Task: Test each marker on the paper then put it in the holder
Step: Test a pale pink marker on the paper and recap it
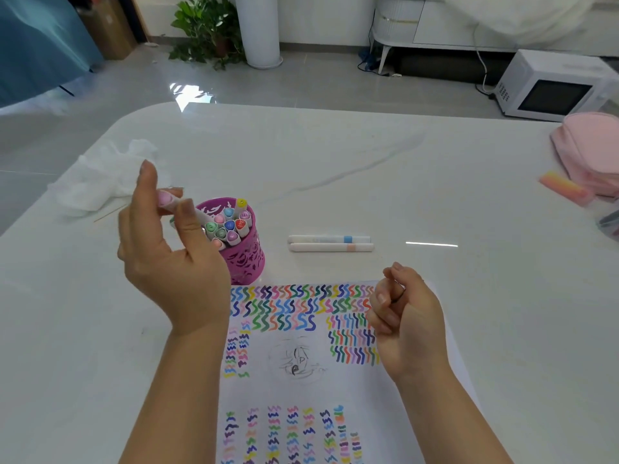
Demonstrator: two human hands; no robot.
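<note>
My left hand (174, 262) pinches a white marker with a pink cap (167, 197), held slanted over the rim of the magenta cut-out holder (246, 259), its lower end among several capped markers standing inside. Two white markers lie side by side on the table: one with a blue band (330, 239), one with a peach band (331, 247). My right hand (405, 316) hovers with curled fingers over the upper right of the paper (301, 390), holding nothing visible. The paper is covered in coloured squiggles.
A crumpled white tissue (100, 175) and a thin wooden stick (109, 214) lie to the left on the white marble table (335, 169). At the right edge are a pink pouch (593, 149), an orange-pink eraser-like block (564, 188) and a clear container (609, 222).
</note>
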